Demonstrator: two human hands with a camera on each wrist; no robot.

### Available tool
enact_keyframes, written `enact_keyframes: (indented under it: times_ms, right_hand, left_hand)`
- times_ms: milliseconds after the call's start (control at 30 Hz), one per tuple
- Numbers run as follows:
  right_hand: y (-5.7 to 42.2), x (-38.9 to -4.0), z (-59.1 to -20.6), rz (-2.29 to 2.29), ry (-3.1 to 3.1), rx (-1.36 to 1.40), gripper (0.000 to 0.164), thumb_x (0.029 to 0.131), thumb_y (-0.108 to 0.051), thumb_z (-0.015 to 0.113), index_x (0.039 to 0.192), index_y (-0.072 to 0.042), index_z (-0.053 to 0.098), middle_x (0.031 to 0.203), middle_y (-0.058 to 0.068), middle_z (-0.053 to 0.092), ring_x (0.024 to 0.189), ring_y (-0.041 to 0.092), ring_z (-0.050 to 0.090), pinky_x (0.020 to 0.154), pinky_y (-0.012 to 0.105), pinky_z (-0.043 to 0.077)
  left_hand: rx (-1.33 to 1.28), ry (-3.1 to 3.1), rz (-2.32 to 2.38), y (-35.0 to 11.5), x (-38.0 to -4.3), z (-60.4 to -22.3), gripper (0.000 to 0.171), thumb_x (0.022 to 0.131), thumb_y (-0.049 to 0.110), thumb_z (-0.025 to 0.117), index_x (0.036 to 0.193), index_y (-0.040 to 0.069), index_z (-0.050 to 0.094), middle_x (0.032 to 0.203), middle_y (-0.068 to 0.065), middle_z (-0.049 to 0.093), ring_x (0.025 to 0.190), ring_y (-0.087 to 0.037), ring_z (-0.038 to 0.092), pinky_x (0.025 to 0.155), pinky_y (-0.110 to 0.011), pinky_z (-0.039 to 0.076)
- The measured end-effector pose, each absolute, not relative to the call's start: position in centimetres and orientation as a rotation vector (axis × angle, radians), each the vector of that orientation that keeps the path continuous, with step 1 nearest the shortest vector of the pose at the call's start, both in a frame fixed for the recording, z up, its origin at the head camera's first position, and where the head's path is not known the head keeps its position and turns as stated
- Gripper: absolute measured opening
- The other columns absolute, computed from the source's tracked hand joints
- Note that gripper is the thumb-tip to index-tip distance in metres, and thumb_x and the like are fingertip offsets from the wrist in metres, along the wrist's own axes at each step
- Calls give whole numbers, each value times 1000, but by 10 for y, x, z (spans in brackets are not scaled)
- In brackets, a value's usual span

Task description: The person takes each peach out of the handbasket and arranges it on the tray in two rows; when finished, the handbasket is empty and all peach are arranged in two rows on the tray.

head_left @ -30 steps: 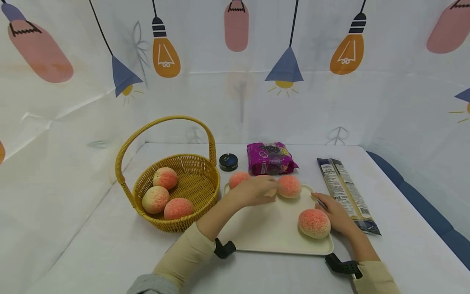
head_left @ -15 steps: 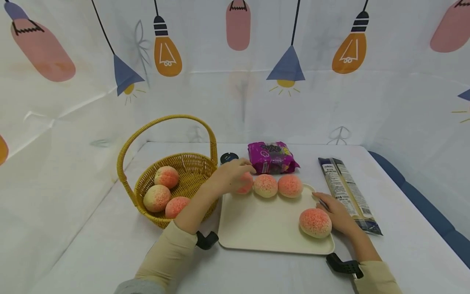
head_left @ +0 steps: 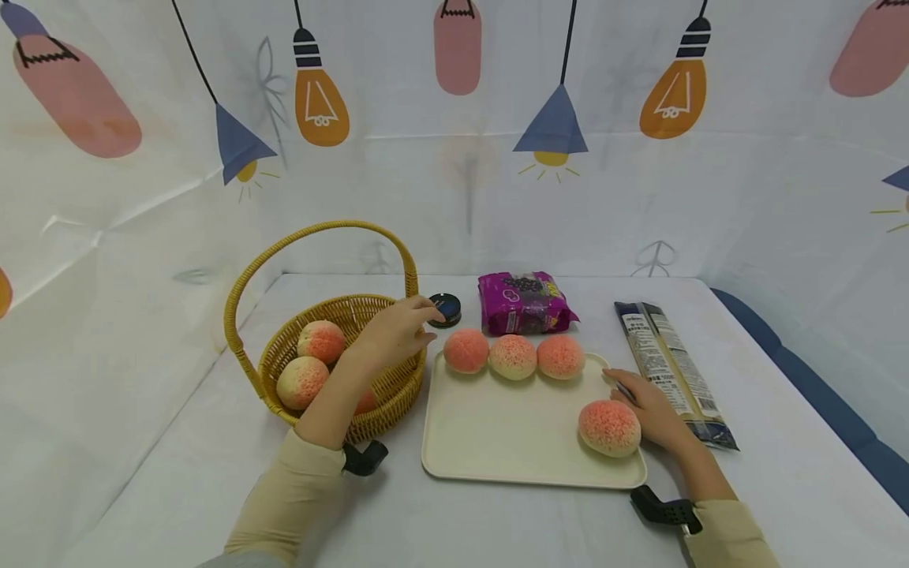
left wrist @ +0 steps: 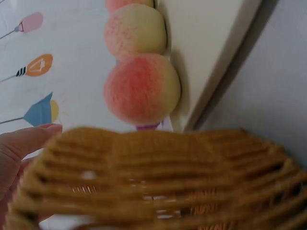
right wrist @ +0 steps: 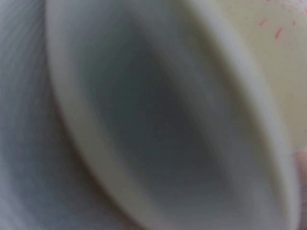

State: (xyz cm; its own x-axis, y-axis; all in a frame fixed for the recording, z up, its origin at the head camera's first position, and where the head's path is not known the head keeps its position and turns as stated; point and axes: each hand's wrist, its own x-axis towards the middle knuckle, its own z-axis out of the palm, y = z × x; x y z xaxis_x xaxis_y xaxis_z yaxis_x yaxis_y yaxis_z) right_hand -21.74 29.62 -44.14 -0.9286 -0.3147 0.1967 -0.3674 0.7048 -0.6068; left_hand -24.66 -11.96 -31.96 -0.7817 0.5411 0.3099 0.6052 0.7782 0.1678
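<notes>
My left hand (head_left: 393, 331) is over the right rim of the yellow wicker basket (head_left: 245, 347), its fingers loosely bent with nothing between them. Peaches (head_left: 322, 341) lie inside; one is mostly hidden behind my left wrist. The basket's weave (left wrist: 158, 163) fills the lower left wrist view. On the cream tray (head_left: 511, 442), three peaches (head_left: 513, 357) stand in a row along the back edge, and another peach (head_left: 609, 428) sits at the front right. My right hand (head_left: 649, 406) grips the tray's right edge, beside that peach. The right wrist view is blurred, with the tray rim (right wrist: 244, 96) close up.
A round black tin (head_left: 446, 309) stands just past my left fingertips. Behind the tray is a purple snack packet (head_left: 525, 304). A long flat packet (head_left: 675, 375) lies right of the tray. A white cloth (head_left: 497, 525) covers the table; a printed curtain hangs behind.
My left hand has moved left, from the tray's back row of peaches to above the basket's rim, leaving the row uncovered. My right hand stays on the tray's edge.
</notes>
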Motion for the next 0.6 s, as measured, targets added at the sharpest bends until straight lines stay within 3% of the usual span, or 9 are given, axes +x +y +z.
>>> enact_keyframes:
  times_ms: [300, 600]
  right_hand:
    - [296, -219, -441, 1018, -2822, 584, 40, 95, -14, 47, 131, 4, 44, 131, 28, 43, 121, 47, 35, 95, 61, 27]
    - [296, -219, -443, 1025, -2812, 588, 39, 95, -13, 47, 130, 4, 45, 130, 28, 44, 121, 47, 36, 95, 60, 27]
  left_hand:
    - [-757, -2783, -380, -153, -248, -323, 26, 83, 14, 67, 109, 12, 65, 110, -7, 58, 97, -23, 56, 80, -36, 47]
    - [-733, -2823, -364, -188, -253, -325, 28, 84, 12, 66, 111, 5, 62, 116, -16, 55, 109, -32, 51, 88, -43, 43]
